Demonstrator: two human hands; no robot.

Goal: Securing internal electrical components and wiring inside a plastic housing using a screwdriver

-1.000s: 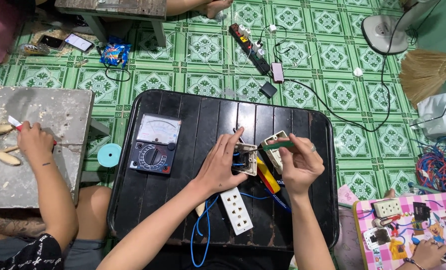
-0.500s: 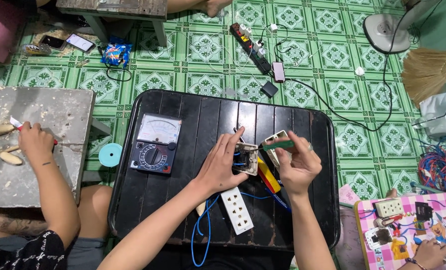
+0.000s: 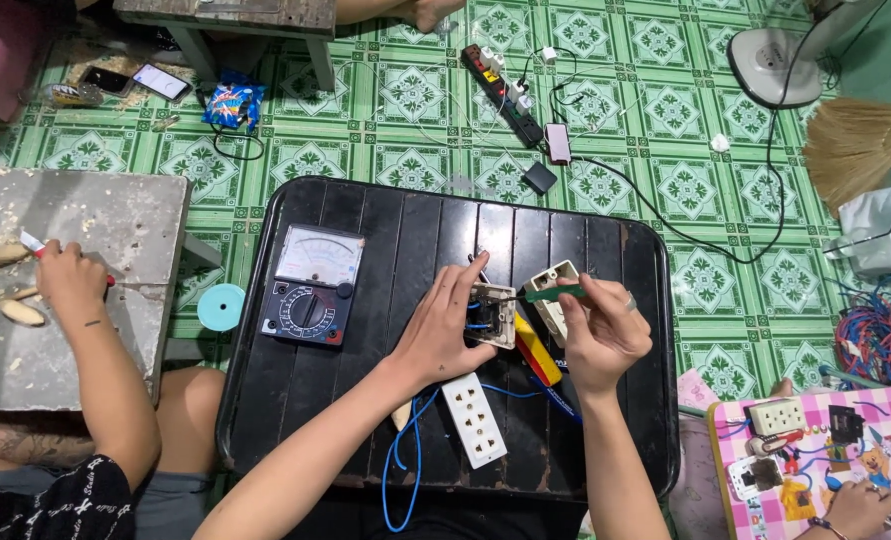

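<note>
My left hand presses down on a small beige socket box with blue wires, lying on the black tray table. My right hand grips a green-handled screwdriver, its tip pointing left into the box. A second beige box stands just behind the screwdriver. A white multi-outlet strip with a blue wire lies in front of my hands. A yellow-and-red tool lies under my right hand.
An analog multimeter sits on the tray's left side. Another person's hand works at a grey slab on the left. A black power strip, a fan base, a broom and a pink board with sockets surround the tray.
Both hands stay on the socket box and screwdriver with only slight shifts. The person's hand at the left has moved a little on the slab.
</note>
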